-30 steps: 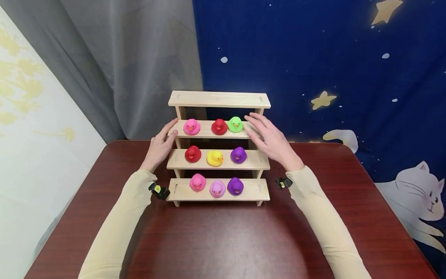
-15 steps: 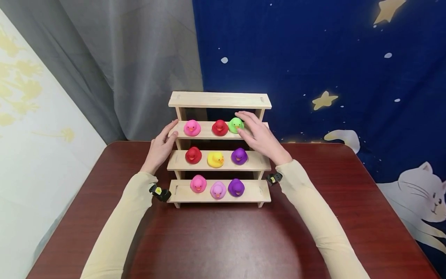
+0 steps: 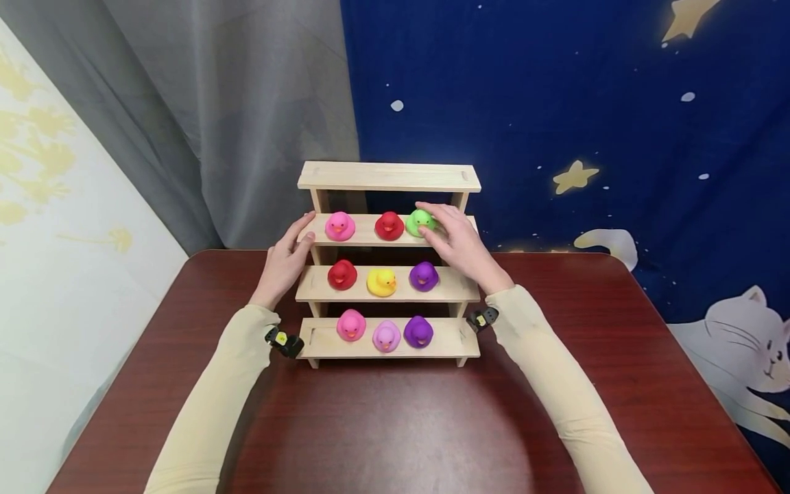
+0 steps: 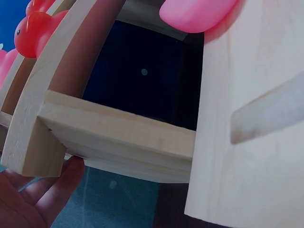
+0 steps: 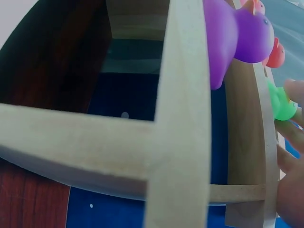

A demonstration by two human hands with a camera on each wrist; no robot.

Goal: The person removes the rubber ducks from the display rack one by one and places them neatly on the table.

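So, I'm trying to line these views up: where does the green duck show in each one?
Head: the green duck is on the third shelf from the bottom, right of a red duck, at the right hand.
Left wrist: I cannot make it out there.
Right wrist: the green duck is near the right edge, about mid-height, by that hand.
Shared landmark: the wooden stand.
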